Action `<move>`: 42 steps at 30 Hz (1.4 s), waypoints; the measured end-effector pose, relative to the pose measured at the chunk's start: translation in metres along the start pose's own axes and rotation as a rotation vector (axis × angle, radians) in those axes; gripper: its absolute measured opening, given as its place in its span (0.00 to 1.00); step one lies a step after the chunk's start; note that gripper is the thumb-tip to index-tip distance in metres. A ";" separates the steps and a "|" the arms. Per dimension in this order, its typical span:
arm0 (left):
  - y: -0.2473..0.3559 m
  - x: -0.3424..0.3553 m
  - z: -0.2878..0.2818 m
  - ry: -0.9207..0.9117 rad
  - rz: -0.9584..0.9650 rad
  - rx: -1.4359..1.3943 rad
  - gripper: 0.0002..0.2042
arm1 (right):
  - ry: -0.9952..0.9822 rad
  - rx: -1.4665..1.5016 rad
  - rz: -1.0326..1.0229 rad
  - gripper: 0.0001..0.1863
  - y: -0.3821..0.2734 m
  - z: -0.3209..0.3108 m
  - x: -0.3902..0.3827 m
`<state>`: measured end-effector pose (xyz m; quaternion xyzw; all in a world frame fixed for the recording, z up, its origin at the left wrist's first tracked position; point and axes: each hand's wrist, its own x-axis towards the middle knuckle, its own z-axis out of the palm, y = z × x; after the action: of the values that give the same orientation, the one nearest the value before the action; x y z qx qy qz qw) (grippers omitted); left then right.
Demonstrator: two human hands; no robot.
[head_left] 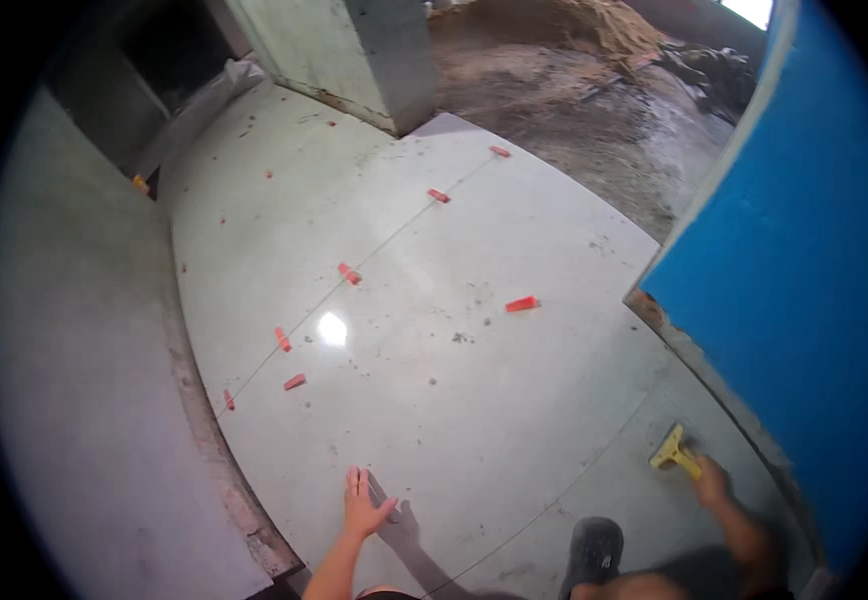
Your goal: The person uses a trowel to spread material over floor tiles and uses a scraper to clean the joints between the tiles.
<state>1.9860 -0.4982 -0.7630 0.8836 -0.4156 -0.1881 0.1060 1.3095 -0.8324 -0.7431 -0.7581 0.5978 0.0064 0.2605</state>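
Note:
My left hand (362,512) is over the pale floor tile (474,430) at the lower middle, with its fingers stretched out and thumb apart. It holds nothing; whether it touches the tile I cannot tell. At the lower right, my right hand (711,484) is wrapped round the handle of a yellow scraper (673,449), whose wide head is at the tile surface. Red levelling wedges, such as this wedge (350,273), sit along a tile joint running from lower left to upper right. One loose wedge (523,304) lies right of the joint; another wedge (295,382) lies nearer my left hand.
My dark shoe (594,548) stands between my hands. A blue panel (784,280) rises on the right and a grey wall (94,330) on the left. Beyond a pillar (324,50) lie rough ground and a sand heap (554,25). Small dark crumbs dot the tiles.

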 end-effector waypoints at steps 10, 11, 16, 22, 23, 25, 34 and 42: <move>0.116 0.005 -0.240 -0.308 -0.205 0.070 0.17 | -0.230 0.251 -0.157 0.18 -0.203 -0.004 0.106; 0.125 0.006 -0.252 -0.273 -0.201 0.061 0.15 | -0.253 0.295 -0.249 0.18 -0.221 0.000 0.125; 0.126 -0.022 -0.287 -0.069 -0.203 -0.032 0.09 | -0.339 0.350 -0.316 0.17 -0.345 0.056 0.201; 0.143 -0.038 -0.274 -0.152 -0.308 -0.123 0.12 | -0.562 0.642 -0.291 0.19 -0.466 0.084 0.242; 0.129 -0.031 -0.259 -0.179 -0.310 -0.136 0.12 | -0.524 0.666 -0.286 0.20 -0.481 0.086 0.242; 0.120 0.001 -0.241 -0.216 -0.249 -0.167 0.12 | -0.391 0.635 -0.347 0.20 -0.497 0.098 0.252; 0.212 0.209 -0.133 -0.341 -0.304 -1.400 0.19 | -0.635 0.383 -0.650 0.25 -0.572 0.055 0.237; 0.092 0.325 -0.113 0.000 -0.301 -1.338 0.19 | -0.715 -0.102 -0.548 0.35 -0.568 0.084 0.260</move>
<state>2.1598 -0.8048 -0.7082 0.6760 -0.0825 -0.4173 0.6017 1.9255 -0.9483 -0.6790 -0.8503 0.2466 0.2281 0.4052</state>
